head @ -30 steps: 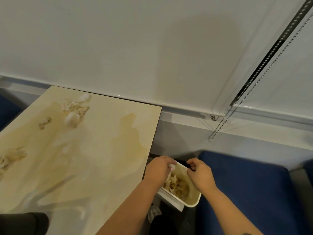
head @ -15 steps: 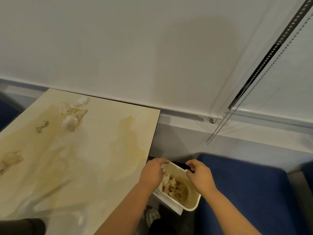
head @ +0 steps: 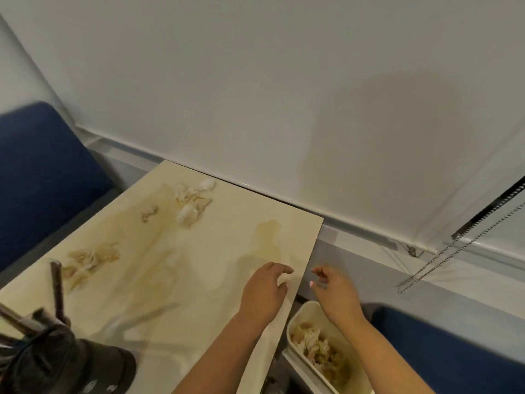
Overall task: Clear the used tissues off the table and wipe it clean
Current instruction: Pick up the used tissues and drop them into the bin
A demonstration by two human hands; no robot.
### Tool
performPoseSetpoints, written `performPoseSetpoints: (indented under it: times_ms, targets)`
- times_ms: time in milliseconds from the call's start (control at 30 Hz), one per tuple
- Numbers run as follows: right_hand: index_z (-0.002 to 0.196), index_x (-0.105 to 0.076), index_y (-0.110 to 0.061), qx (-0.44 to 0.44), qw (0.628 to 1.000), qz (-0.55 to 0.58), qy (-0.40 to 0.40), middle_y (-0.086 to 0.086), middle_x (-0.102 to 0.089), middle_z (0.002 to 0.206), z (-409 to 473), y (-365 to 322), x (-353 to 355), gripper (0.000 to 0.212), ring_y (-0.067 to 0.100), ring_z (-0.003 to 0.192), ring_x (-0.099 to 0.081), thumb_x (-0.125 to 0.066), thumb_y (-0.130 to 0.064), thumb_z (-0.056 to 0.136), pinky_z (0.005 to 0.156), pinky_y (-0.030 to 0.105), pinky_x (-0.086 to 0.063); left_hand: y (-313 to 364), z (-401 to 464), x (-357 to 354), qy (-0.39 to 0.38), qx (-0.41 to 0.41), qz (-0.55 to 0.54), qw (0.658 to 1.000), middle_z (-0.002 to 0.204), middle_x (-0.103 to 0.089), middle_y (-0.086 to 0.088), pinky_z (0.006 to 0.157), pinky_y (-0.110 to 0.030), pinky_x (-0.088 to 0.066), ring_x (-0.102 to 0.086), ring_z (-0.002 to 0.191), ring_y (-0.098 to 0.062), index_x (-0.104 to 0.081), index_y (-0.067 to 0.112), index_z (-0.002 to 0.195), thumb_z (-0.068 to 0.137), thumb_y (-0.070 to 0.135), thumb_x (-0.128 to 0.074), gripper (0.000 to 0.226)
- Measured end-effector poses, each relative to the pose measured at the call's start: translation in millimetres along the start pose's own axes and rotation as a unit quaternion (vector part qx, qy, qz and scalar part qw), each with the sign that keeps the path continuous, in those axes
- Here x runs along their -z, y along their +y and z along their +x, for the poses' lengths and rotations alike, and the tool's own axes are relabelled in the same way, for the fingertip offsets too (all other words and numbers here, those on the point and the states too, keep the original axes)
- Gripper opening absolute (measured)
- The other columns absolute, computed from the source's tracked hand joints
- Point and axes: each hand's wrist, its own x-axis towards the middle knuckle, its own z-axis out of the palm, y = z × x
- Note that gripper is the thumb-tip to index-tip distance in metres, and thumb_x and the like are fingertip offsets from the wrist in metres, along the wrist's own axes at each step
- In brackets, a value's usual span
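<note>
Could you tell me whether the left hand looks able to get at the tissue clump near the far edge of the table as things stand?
Probably yes. The left hand hovers empty over the table, and only bare, stained tabletop lies between it and the far tissue clump.

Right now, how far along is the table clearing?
Partly done. The white bin beside the table already holds used tissues. Both hands are empty: left hand over the table edge, right hand above the bin. Left: the far tissue pile, a small scrap, the near pile, then wiping the brown stains.
</note>
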Motion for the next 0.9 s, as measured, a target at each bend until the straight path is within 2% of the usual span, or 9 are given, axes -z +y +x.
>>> performPoseSetpoints:
  times_ms: [200, 400, 600, 733, 900]
  targets:
    - [0.114, -0.058, -0.021, 0.033, 0.999, 0.025, -0.029, -0.010, -0.053, 0.109, 33.0, -41.4, -18.7, 0.027, 0.007, 0.102, -0.053, -0.061, -0.014, 0.088, 0.083, 0.020, -0.042, -24.9, 13.0, 40.6, 0.064, 0.039, -0.011, 0.997, 0.119, -0.054, 0.014, 0.090, -0.019, -0.042, -0.052, 0.111, -0.005, -0.061, 0.030, 0.114, 0.088, 0.017, -0.056, 0.029]
    - [0.113, -0.060, -0.020, 0.084, 0.995, 0.020, -0.053, -0.011, -0.054, 0.105, 66.6, -74.0, -33.4, 0.026, 0.007, 0.095, -0.054, -0.061, -0.014, 0.087, 0.085, 0.022, -0.045, -50.1, 33.6, 72.1, 0.120, 0.096, -0.003, 0.988, 0.122, -0.048, 0.015, 0.080, -0.018, -0.041, -0.053, 0.103, -0.009, -0.059, 0.030, 0.114, 0.088, 0.018, -0.057, 0.030]
    - [0.111, -0.061, -0.019, 0.103, 0.991, 0.039, -0.079, -0.008, -0.057, 0.106, 100.4, -94.2, -47.5, 0.026, 0.009, 0.095, -0.055, -0.063, -0.011, 0.086, 0.086, 0.023, -0.046, -74.6, 64.7, 99.0, 0.161, 0.145, 0.025, 0.976, 0.129, -0.044, 0.011, 0.076, -0.019, -0.040, -0.050, 0.109, -0.011, -0.057, 0.026, 0.118, 0.088, 0.016, -0.057, 0.032]
    - [0.109, -0.061, -0.021, 0.113, 0.988, 0.046, -0.100, -0.008, -0.058, 0.107, 120.7, -101.5, -57.9, 0.024, 0.008, 0.096, -0.055, -0.062, -0.012, 0.087, 0.084, 0.021, -0.045, -95.2, 87.4, 109.3, 0.177, 0.179, 0.057, 0.966, 0.134, -0.041, 0.005, 0.077, -0.025, -0.047, -0.040, 0.124, -0.015, -0.055, 0.023, 0.123, 0.087, 0.014, -0.058, 0.037]
    - [0.107, -0.060, -0.024, 0.120, 0.984, 0.059, -0.116, -0.011, -0.059, 0.107, 141.4, -107.0, -69.6, 0.024, 0.005, 0.097, -0.055, -0.062, -0.013, 0.087, 0.085, 0.021, -0.045, -118.9, 114.5, 117.6, 0.165, 0.253, 0.117, 0.946, 0.146, -0.027, -0.001, 0.074, -0.030, -0.050, -0.025, 0.130, -0.023, -0.047, 0.024, 0.132, 0.085, 0.007, -0.052, 0.049]
